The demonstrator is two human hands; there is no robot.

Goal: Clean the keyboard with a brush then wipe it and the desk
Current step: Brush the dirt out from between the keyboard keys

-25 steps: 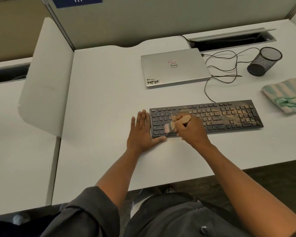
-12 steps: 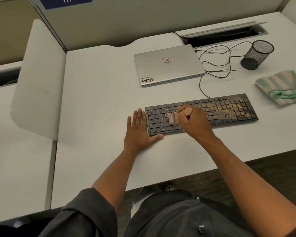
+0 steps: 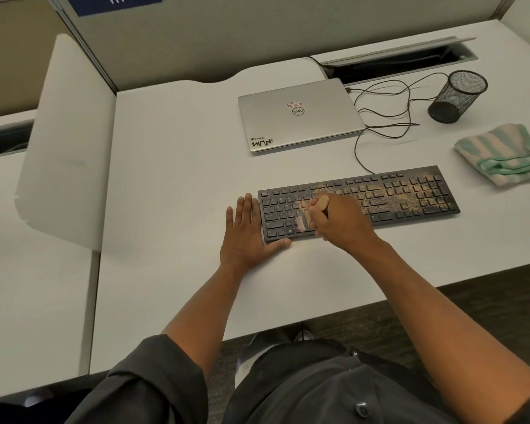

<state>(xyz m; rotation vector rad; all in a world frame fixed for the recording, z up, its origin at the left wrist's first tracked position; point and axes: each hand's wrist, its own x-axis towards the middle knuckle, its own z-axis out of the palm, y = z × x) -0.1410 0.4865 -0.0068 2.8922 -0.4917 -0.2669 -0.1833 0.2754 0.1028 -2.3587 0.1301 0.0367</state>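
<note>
On the counter (image 3: 172, 179), our flat left hand (image 3: 245, 234) braces the keyboard (image 3: 410, 194); right hand (image 3: 334, 221) grips the brush (image 3: 308, 217). Hard strokes could scatter grit onto cleaned keys.

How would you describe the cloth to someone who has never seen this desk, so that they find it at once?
Start from the white desk and follow the black keyboard to its right end. Just beyond it, near the desk's right edge, lies the cloth. It is folded, soft, green-and-cream striped, unlike the black mesh cup behind it.
</note>
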